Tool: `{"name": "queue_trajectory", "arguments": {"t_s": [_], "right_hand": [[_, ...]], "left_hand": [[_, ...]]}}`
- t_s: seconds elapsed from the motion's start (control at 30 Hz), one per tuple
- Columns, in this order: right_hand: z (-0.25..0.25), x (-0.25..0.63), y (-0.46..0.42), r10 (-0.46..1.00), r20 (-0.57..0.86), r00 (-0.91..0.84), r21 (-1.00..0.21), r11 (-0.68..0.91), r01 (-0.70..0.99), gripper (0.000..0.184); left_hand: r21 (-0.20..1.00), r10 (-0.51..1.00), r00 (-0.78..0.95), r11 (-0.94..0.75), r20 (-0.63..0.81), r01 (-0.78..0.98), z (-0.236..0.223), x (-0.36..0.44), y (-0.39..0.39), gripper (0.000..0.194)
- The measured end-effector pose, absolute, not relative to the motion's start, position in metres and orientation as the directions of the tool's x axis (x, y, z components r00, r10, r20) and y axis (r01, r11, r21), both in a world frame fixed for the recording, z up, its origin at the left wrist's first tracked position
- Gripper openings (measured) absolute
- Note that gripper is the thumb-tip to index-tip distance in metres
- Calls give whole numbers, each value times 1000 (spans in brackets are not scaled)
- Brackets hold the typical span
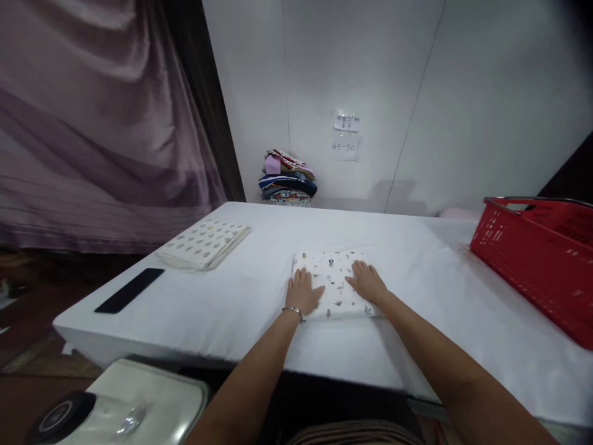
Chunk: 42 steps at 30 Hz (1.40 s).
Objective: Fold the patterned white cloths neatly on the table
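Note:
A folded white cloth (334, 290) with small grey printed figures lies flat near the middle of the white-covered table (259, 334). My left hand (303, 293) rests flat on its left side, fingers stretched out and pointing away from me; a bracelet circles that wrist. On the cloth's right side my right hand (367, 282) lies flat too, fingers extended toward the far left. Neither hand grips anything. Further left on the table is another folded cloth (204, 244), white with grey heart-like shapes.
A dark flat strip (130, 290) lies by the table's left edge. At the right stands a red plastic basket (532, 266). Folded fabrics (288, 179) are stacked beyond the far edge, against the wall. A clear bottle with a black cap (65, 420) lies lower left. Purple curtains (102, 123) hang left.

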State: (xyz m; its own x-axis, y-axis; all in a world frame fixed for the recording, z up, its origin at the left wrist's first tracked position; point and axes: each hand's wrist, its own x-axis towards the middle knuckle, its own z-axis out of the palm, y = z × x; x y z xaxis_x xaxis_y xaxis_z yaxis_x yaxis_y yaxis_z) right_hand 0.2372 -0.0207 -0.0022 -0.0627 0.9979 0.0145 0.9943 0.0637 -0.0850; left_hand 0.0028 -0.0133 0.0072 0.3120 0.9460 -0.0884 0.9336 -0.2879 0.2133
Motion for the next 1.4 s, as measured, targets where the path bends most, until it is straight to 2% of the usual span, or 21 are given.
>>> {"name": "queue_trajectory", "arguments": {"t_s": [0.1, 0.23, 0.4, 0.53, 0.67, 0.93, 1.17, 1.4], "right_hand": [[-10, 240, -19, 998, 19, -67, -61, 68, 996, 63], [-6, 239, -13, 997, 16, -75, -74, 76, 994, 62], [0, 234, 19, 998, 26, -62, -68, 64, 996, 57], [-7, 237, 34, 997, -1, -71, -79, 71, 994, 56], [-14, 242, 38, 996, 11, -87, -101, 88, 991, 58], [-13, 244, 52, 995, 10, -101, -106, 102, 989, 55], [-5, 240, 57, 994, -45, -99, -87, 95, 992, 55], [-7, 230, 59, 988, -34, -152, -96, 148, 984, 55]], "left_hand": [[229, 943, 318, -289, -99, 930, 5, 0, -15, 76], [260, 938, 286, -231, -198, 938, 21, 8, -8, 79], [230, 958, 280, -259, -63, 938, 28, 19, 24, 74], [258, 956, 273, -239, -106, 936, 11, 13, 43, 73], [264, 961, 263, -234, -82, 936, 1, 10, 44, 74], [247, 967, 242, -216, -81, 945, 3, 13, 41, 71], [240, 970, 228, -201, -89, 950, 3, 14, 40, 70], [228, 972, 215, -189, -97, 955, 5, 15, 40, 70]]}}
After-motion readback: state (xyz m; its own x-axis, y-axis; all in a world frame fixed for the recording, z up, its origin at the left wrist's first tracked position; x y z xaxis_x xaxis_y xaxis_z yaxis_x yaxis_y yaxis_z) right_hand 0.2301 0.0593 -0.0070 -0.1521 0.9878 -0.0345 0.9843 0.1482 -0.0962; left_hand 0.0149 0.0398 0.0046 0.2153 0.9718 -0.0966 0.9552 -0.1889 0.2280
